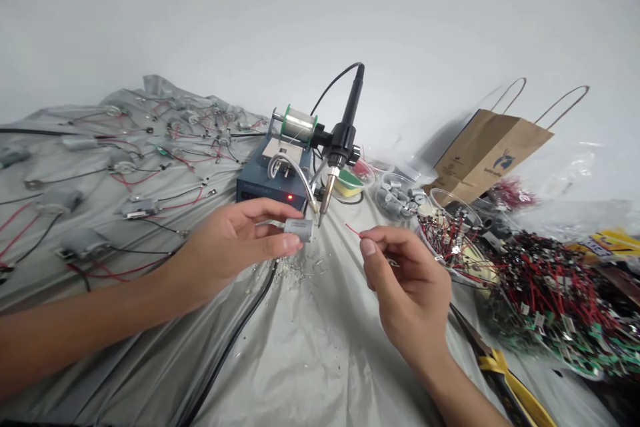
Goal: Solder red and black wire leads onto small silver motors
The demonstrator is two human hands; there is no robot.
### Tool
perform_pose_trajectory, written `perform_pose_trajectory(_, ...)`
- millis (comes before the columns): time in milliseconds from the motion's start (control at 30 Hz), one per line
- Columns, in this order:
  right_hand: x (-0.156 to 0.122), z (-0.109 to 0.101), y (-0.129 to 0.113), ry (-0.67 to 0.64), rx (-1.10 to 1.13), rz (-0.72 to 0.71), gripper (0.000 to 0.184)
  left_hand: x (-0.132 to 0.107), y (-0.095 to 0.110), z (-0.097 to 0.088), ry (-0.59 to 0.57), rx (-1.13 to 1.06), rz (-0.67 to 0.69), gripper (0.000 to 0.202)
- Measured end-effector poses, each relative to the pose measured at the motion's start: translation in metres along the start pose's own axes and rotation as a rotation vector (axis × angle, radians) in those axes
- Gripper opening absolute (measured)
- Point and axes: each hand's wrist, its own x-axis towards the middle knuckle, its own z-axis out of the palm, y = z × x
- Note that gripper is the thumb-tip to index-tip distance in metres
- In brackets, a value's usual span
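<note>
Between the thumb and fingers of my left hand [245,230] is a small grey cylindrical motor [299,231]. Its right end lies close to the tip of a soldering iron [326,197], which is clamped in a stand and points down; whether they touch I cannot tell. A curved metal solder feed tube [305,187] ends just above the motor. My right hand [405,273] pinches a short red wire [353,230], its free end pointing left toward the iron, apart from the motor. Behind them sits the blue soldering station [270,180] with a lit red light and a solder spool [299,125].
Several wired motors [120,160] lie across the grey sheet [320,347] at left. To the right are a tub of motors [395,193], a heap of red-wired boards [555,287], yellow-handled pliers [500,367] and a paper bag [490,150]. A black cable [235,340] crosses the front.
</note>
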Motion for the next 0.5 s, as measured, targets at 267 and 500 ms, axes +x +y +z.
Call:
perform_pose_trajectory(267, -0.0005, -0.0014, -0.0021, -0.011, -0.024, -0.010, 0.004, 0.0001, -0.0028, -0.0028, 0.001, 0.014, 0.008, 0.035)
perform_pose_trajectory(500, -0.0022, -0.0030, -0.0008, -0.005, -0.018, 0.019, 0.004, -0.0006, -0.0014, -0.0019, 0.006, 0.025, 0.019, 0.037)
